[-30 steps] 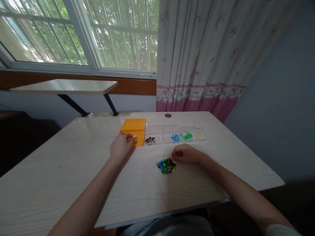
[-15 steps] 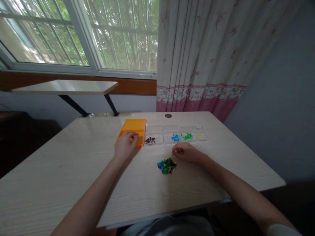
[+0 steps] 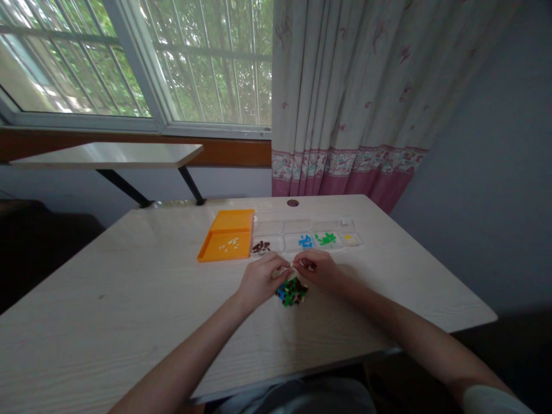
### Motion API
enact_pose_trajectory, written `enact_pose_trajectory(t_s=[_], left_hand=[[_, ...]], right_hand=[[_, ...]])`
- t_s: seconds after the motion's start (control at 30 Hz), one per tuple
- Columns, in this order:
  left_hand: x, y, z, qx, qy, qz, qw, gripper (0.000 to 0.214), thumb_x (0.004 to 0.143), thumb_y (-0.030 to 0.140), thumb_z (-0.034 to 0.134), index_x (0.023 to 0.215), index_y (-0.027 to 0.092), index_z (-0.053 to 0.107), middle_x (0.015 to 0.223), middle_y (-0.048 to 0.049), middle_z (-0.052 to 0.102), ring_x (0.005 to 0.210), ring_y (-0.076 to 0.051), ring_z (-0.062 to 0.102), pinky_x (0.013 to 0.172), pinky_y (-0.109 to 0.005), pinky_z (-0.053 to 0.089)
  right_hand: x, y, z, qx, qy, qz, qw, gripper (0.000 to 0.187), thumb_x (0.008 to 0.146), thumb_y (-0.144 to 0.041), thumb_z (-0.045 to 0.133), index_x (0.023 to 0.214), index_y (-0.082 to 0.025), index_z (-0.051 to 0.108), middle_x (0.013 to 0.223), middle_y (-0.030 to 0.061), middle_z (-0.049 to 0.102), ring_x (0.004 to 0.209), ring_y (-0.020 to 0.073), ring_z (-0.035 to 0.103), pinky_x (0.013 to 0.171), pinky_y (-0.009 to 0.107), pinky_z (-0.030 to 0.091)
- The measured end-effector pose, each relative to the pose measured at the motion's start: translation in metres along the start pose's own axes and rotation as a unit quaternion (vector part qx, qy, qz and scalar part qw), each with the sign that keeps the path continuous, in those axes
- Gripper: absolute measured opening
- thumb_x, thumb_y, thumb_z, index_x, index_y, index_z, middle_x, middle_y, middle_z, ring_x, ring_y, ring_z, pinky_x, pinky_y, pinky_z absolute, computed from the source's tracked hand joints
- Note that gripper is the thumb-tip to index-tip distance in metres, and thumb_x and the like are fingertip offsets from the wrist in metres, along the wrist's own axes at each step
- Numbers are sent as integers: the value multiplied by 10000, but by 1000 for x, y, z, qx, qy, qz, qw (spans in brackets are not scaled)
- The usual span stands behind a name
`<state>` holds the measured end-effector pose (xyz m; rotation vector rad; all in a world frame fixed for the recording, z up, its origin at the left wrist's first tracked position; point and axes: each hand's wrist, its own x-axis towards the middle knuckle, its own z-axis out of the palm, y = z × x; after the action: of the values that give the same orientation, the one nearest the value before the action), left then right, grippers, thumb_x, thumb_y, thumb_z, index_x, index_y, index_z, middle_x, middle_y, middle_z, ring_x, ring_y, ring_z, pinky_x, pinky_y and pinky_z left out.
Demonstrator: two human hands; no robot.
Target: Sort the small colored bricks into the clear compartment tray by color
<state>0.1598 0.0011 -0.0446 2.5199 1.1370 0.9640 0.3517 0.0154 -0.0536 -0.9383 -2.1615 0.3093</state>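
Note:
My left hand (image 3: 262, 280) and my right hand (image 3: 319, 269) meet just above a mixed pile of small toy bricks (image 3: 292, 292) in green, brown, blue and cream. Fingers on both hands are closed in a pinch. A tiny cream brick (image 3: 292, 265) shows between the two sets of fingertips; which hand grips it more firmly is unclear. Behind the hands, an open orange case (image 3: 233, 219) holds several white pieces (image 3: 230, 245). To its right, an open clear box (image 3: 276, 242) has brown bricks (image 3: 261, 247), blue bricks (image 3: 306, 241), green bricks (image 3: 325, 238) and yellow pieces (image 3: 348, 237) in separate compartments.
All this stands on a pale wooden desk (image 3: 164, 299) with a round cable hole (image 3: 292, 203) near its back edge. A raised shelf (image 3: 129, 154) on dark legs is at the back left. A curtain (image 3: 345, 115) hangs behind, beside a barred window (image 3: 207, 69).
My left hand has moved right from over the orange case to the fingertips of my right hand, uncovering the white pieces. My right hand has shifted slightly left.

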Motion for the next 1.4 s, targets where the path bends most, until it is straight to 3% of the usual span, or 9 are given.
enact_pose_trajectory(t_s=[0.33, 0.67, 0.83, 1.0, 1.4], left_hand=[[-2, 0, 3, 24, 66, 19, 997, 147, 830, 272, 497, 847, 182, 612, 784, -27, 586, 734, -123, 555, 650, -223, 440], [-2, -1, 1, 42, 49, 21, 998, 164, 841, 235, 466, 837, 171, 617, 784, -38, 584, 728, -126, 552, 654, -230, 440], [1, -11, -11, -23, 128, -25, 991, 138, 823, 234, 512, 841, 159, 627, 797, -46, 600, 752, -127, 558, 656, -220, 444], [1, -15, -25, -44, 169, -13, 985, 135, 815, 215, 536, 864, 154, 645, 782, -41, 604, 712, -110, 553, 626, -205, 435], [-1, -15, -24, -35, 189, 13, 981, 138, 806, 198, 548, 887, 163, 654, 788, -41, 596, 724, -110, 553, 641, -206, 439]], right_hand=[[-1, -1, 3, 10, 12, 8, 1000, 90, 774, -232, 540, 786, -171, 606, 583, -26, 521, 504, 78, 443, 501, 183, 339], [1, 0, 1, 17, -1, -2, 1000, 104, 785, -234, 539, 804, -167, 616, 608, -15, 546, 515, 79, 444, 506, 185, 340], [-1, 14, -4, -25, -66, -6, 997, 97, 778, -209, 540, 796, -168, 625, 639, 0, 584, 553, 89, 482, 544, 188, 359], [-4, 24, -6, -53, -153, -3, 987, 107, 756, -191, 555, 806, -177, 648, 652, 2, 608, 582, 95, 515, 560, 185, 367], [-4, 21, -7, -39, -196, -8, 980, 128, 761, -209, 551, 840, -187, 649, 677, -3, 619, 601, 94, 526, 573, 179, 374]])
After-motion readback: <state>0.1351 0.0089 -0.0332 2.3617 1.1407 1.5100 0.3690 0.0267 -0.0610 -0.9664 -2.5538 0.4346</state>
